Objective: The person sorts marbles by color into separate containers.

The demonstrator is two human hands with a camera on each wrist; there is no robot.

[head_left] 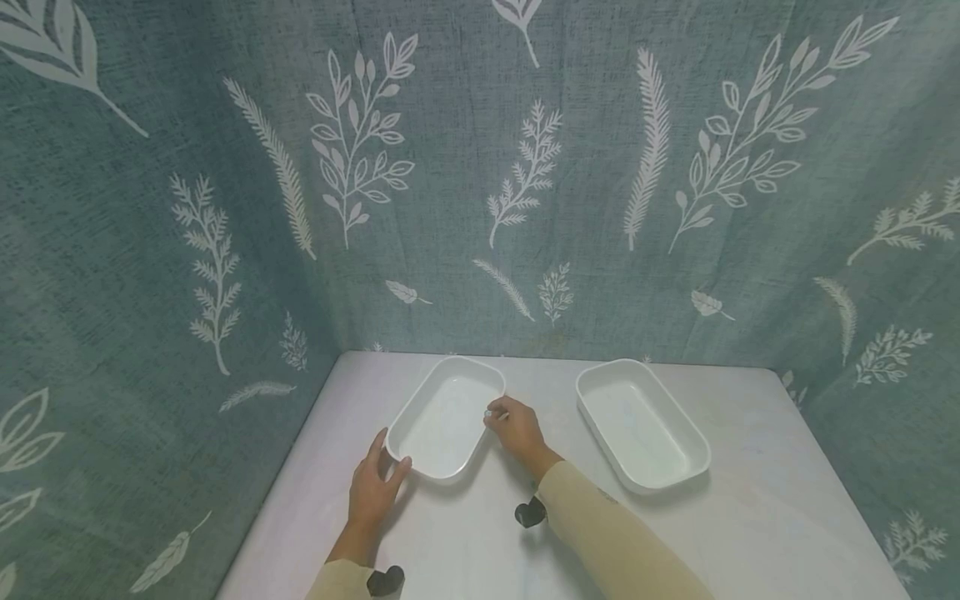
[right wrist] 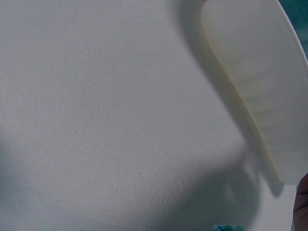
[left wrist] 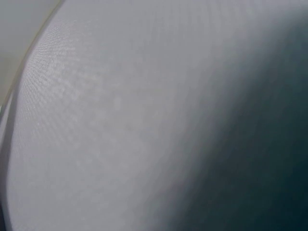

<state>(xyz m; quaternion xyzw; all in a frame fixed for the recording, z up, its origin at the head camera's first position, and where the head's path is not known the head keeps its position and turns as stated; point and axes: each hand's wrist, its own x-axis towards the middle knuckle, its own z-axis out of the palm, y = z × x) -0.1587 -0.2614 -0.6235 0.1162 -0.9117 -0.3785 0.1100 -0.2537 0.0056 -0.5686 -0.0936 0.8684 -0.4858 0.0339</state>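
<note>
A white rectangular dish (head_left: pixel 444 417) with rounded corners sits at the left of the white table. My left hand (head_left: pixel 371 492) holds its near left corner, thumb at the front side and fingers along the left side. At the dish's right rim is my right hand (head_left: pixel 517 427), its thumb and fingertips pinching a small pale, shiny thing (head_left: pixel 488 413) too small to identify. In the right wrist view, a white dish wall (right wrist: pixel 264 91) shows beside a bit of the hand (right wrist: pixel 301 204). The left wrist view shows neither the fingers nor what they hold.
A second white dish (head_left: pixel 642 425) stands on the table (head_left: pixel 765 500) to the right of the right forearm. Blue-green cloth (head_left: pixel 450 183) with white leaf prints hangs behind and at both sides. A small teal thing (right wrist: pixel 228 227) shows at the right wrist view's bottom edge.
</note>
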